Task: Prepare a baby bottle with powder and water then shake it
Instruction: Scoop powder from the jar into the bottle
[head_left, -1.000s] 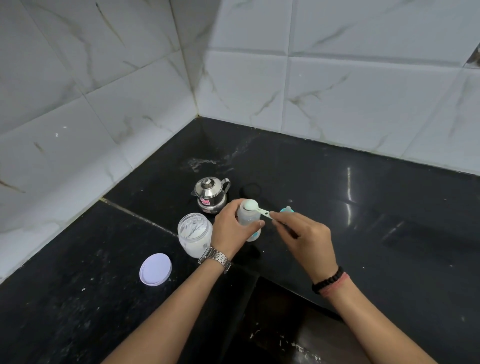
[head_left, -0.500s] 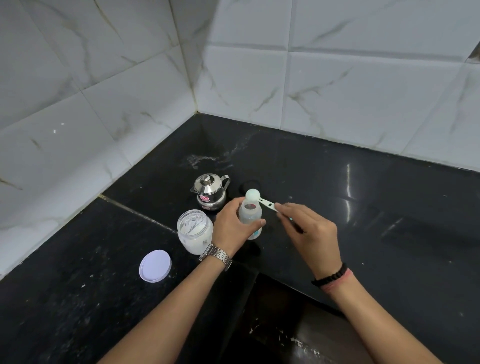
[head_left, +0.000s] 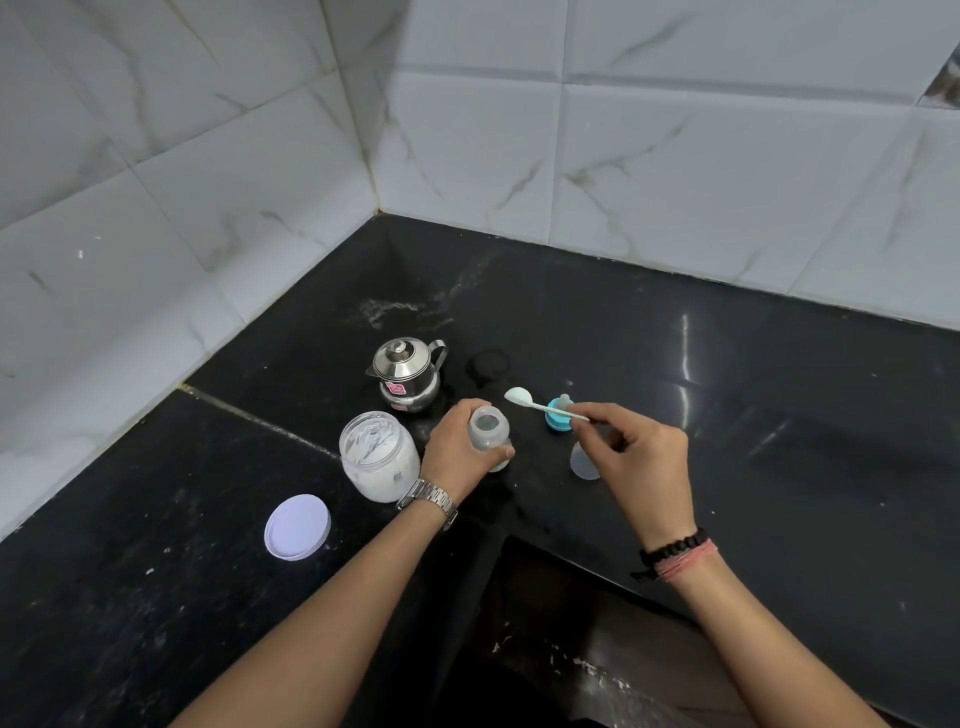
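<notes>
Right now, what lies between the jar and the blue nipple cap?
In the head view, the left hand holding the open bottle lies between the jar and the cap.

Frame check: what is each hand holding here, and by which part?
The left hand wraps the open baby bottle around its body. The right hand pinches the scoop by the end of its handle.

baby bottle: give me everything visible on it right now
The baby bottle is small, of clear to frosted plastic, with a rounded body narrowing to a wide open neck; no teat or cap is on it. It stands upright on the black counter, with the left hand wrapped around its left side and thumb across the lower front. Its contents cannot be made out. The spoon hangs just right of its mouth, not touching.
</notes>
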